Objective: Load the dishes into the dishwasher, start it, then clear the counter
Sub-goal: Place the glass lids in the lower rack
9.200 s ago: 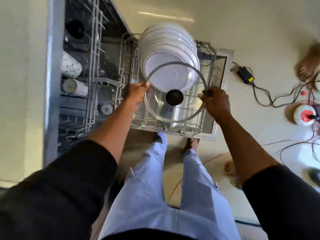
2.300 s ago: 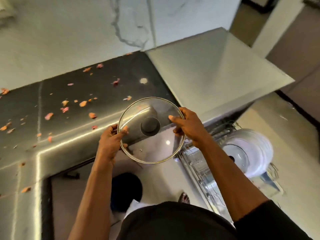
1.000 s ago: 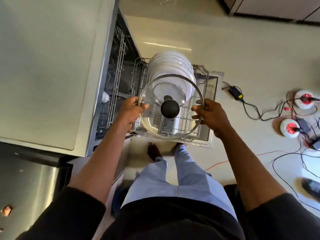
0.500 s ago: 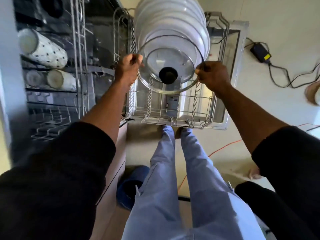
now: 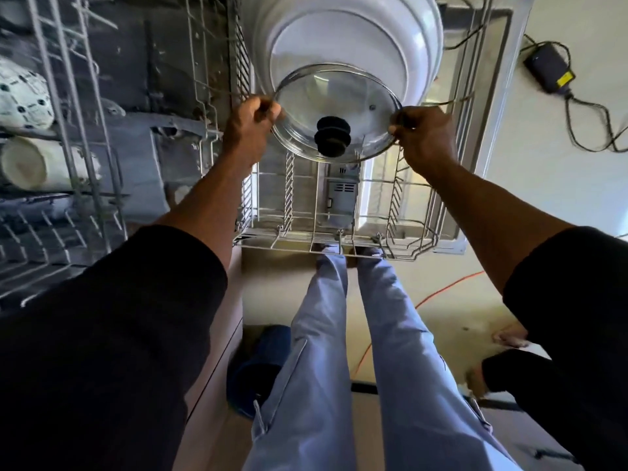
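Glass lid (image 5: 339,93) was the piece being loaded, and its seat in the rack looked not yet found. Nearest the camera hung the person's pale blue trousers (image 5: 323,368) and black sleeves (image 5: 102,334), both bare forearms reaching forward. The left hand (image 5: 249,130) gripped the lid's left rim with fingers curled round the metal edge. The right hand (image 5: 424,137) pinched the right rim between thumb and bent fingers. Neither hand was clearly nearer; the lid lay squarely between them. It was tilted, its black knob (image 5: 332,136) facing the person, its face running left to right across the pulled-out lower rack (image 5: 339,241). Bare tines stood below and on the near side. Just behind the lid, upright and roughly parallel to it, stood white plates (image 5: 421,45); whether glass touched china could not be told. The coming move probably called for lowering the lid edge-first, straight down from the fingers, into a slot just before the plates. Farther left, mugs (image 5: 23,96) lay in the upper rack (image 5: 78,185); a power adapter (image 5: 548,68) sat on the floor beyond.
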